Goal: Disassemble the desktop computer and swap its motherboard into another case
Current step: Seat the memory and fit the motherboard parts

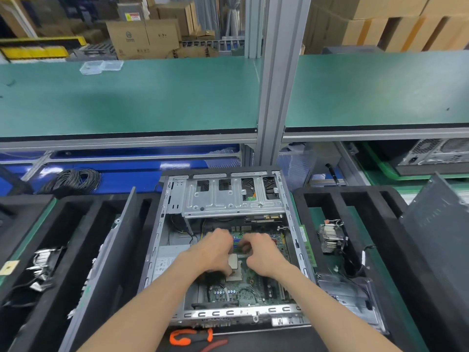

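Both hands [237, 252] on motherboard [253, 283] inside open case [162, 224]

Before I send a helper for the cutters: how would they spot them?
Start at the open computer case in the middle. The cutters lie on black foam just in front of its near edge. Nothing else nearby has orange handles.

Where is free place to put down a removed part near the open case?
The upper green shelf is mostly bare, apart from a clear plastic box. The foam tray right of the computer case has open slots. Inside the case both hands crowd the motherboard.
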Action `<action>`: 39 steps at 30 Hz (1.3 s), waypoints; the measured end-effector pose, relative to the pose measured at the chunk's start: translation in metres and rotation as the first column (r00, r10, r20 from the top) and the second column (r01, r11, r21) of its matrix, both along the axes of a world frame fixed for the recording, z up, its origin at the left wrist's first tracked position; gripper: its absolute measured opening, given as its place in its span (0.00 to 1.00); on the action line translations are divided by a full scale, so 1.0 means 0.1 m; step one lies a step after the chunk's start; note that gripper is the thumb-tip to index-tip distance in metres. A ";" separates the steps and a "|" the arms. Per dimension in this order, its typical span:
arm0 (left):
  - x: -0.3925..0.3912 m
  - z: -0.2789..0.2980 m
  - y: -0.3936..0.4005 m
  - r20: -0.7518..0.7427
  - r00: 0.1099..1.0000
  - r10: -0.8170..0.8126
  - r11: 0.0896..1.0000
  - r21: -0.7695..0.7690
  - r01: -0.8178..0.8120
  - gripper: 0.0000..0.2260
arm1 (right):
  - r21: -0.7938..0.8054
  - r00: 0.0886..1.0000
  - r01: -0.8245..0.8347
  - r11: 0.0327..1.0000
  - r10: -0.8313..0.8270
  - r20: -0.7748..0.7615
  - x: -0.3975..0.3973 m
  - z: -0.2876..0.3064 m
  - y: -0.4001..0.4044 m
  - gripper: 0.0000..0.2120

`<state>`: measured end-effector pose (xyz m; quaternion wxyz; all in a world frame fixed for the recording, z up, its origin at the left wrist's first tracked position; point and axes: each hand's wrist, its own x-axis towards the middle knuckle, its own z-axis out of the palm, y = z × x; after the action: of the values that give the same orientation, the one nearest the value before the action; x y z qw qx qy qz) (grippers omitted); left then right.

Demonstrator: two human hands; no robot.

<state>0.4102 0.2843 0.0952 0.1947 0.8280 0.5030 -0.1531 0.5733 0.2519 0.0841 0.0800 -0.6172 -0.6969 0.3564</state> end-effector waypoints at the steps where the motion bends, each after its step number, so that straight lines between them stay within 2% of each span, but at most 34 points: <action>1: -0.02 0.06 0.02 0.038 0.999 0.002 1.000 0.007 -0.003 0.19 | 0.013 0.999 0.003 1.000 -0.002 -0.045 0.00 0.02 -0.01 0.25; 6: -0.15 0.31 0.11 0.314 0.939 0.139 0.989 -0.096 -0.114 0.12 | 0.091 0.935 0.102 0.991 -0.064 -0.349 0.04 0.16 -0.07 0.18; 9: -0.17 0.45 0.16 0.436 0.849 0.298 0.944 -0.265 -0.196 0.12 | 0.134 0.874 0.184 0.974 -0.100 -0.476 0.12 0.29 -0.08 0.11; 14: -0.09 0.61 0.25 0.565 0.722 0.400 0.882 -0.452 -0.136 0.11 | 0.091 0.826 0.234 0.968 -0.148 -0.544 0.35 0.53 -0.05 0.05; 19: 0.15 0.70 0.30 0.680 0.506 0.531 0.792 -0.611 -0.010 0.12 | 0.121 0.809 0.284 0.951 -0.170 -0.563 0.63 0.67 0.00 0.02; 23: 0.46 0.72 0.34 0.747 0.528 0.405 0.886 -0.463 -0.026 0.10 | 0.095 0.766 0.375 0.922 -0.251 -0.593 0.91 0.66 0.03 0.03; 26: 0.72 0.66 0.36 0.780 0.530 0.332 0.943 -0.290 -0.165 0.10 | 0.044 0.698 0.457 0.888 -0.328 -0.636 1.16 0.62 0.06 0.03; 28: 0.87 0.60 0.39 0.767 0.603 0.218 0.971 -0.106 -0.215 0.10 | 0.005 0.662 0.504 0.863 -0.383 -0.644 1.33 0.58 0.09 0.03; 31: 1.04 0.49 0.46 0.718 0.696 0.027 0.986 0.097 -0.138 0.08 | -0.039 0.632 0.559 0.829 -0.456 -0.627 1.57 0.47 0.15 0.04; 36: 1.27 0.35 0.58 0.613 0.785 -0.093 0.976 0.210 -0.049 0.08 | -0.111 0.588 0.647 0.754 -0.587 -0.557 1.81 0.20 0.31 0.04; 39: 1.32 0.30 0.64 0.618 0.784 -0.053 0.986 0.158 -0.058 0.09 | -0.133 0.570 0.706 0.696 -0.670 -0.477 1.88 0.01 0.45 0.04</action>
<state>0.5422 0.3482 0.1257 0.2789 0.8451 0.4230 0.1707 0.7616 0.2967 0.0849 0.4082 -0.7238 -0.3696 0.4158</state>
